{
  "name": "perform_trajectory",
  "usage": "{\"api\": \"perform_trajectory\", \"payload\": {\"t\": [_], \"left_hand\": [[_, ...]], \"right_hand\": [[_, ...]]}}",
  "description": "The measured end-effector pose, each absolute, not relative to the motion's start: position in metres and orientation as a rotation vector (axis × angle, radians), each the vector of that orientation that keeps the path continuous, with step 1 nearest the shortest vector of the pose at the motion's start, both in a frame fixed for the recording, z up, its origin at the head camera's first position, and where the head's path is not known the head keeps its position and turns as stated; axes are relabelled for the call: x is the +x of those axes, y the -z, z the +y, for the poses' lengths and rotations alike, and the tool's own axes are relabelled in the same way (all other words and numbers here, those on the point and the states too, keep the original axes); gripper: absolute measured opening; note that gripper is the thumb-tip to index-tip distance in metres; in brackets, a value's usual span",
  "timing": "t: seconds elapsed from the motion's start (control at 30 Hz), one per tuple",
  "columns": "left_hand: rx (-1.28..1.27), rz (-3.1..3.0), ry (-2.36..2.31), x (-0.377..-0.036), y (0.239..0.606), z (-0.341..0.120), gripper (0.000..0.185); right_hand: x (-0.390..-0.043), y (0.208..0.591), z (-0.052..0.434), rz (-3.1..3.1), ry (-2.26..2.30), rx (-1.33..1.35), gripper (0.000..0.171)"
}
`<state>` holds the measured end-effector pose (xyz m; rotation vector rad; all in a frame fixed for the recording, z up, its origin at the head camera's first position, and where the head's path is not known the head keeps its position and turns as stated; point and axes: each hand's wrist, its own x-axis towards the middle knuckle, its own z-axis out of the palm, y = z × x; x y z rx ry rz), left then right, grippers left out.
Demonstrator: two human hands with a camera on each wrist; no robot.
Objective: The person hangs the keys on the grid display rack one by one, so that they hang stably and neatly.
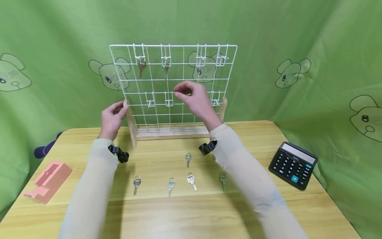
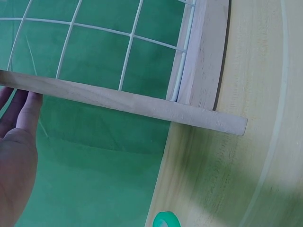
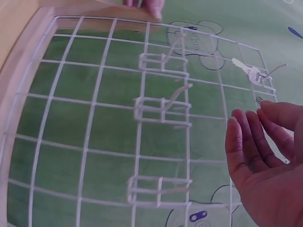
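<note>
A white wire grid rack [image 1: 173, 45] stands on a wooden base at the back of the table, with hooks in two rows. Two keys [image 1: 141, 68] hang from the top left hooks; one hanging key [image 3: 248, 71] shows in the right wrist view. My left hand [image 1: 119, 109] grips the rack's left wooden post [image 2: 128, 101], fingers against it [image 2: 21, 111]. My right hand [image 1: 180, 91] is raised in front of the grid [image 3: 137, 109], below the second hanging key, fingers [image 3: 246, 137] loosely bent with nothing seen between them. Several keys [image 1: 171, 186] lie on the table.
A black calculator [image 1: 293, 164] sits at the table's right edge. A pink block [image 1: 49, 181] lies at the front left, a dark purple object [image 1: 44, 149] just off the left edge. A green roll [image 2: 163, 220] shows low in the left wrist view. Green cloth hangs behind.
</note>
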<state>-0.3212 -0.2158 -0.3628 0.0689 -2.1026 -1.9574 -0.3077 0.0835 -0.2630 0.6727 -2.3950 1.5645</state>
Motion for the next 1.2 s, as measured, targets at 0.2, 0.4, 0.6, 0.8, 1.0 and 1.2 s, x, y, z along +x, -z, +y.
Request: {"api": "perform_trajectory", "payload": {"t": [0.2,0.4,0.6,0.8,1.0,1.2], "left_hand": [[0.074,-2.083,1.978,-0.322,0.363,-0.216,0.048],[0.078,-2.097,1.967,-0.321,0.365,-0.216,0.049],[0.077,-2.097,1.979,-0.321,0.366,-0.216,0.049],[0.081,-2.074,1.984,-0.322,0.363,-0.215,0.049],[0.085,-2.080,1.990,-0.322,0.363,-0.215,0.050],[0.099,-2.080,2.001,-0.321,0.362,-0.215,0.051]], "right_hand": [[-0.300,0.280,0.097,-2.534,-1.506,0.683,0.016],[-0.295,0.301,0.109,-2.619,-1.516,0.704,0.019],[-0.281,0.317,0.119,-2.655,-1.470,0.751,0.016],[-0.274,0.330,0.127,-2.676,-1.411,0.808,0.014],[-0.273,0.347,0.137,-2.742,-1.405,0.778,0.015],[-0.275,0.362,0.141,-2.778,-1.380,0.809,0.016]]}}
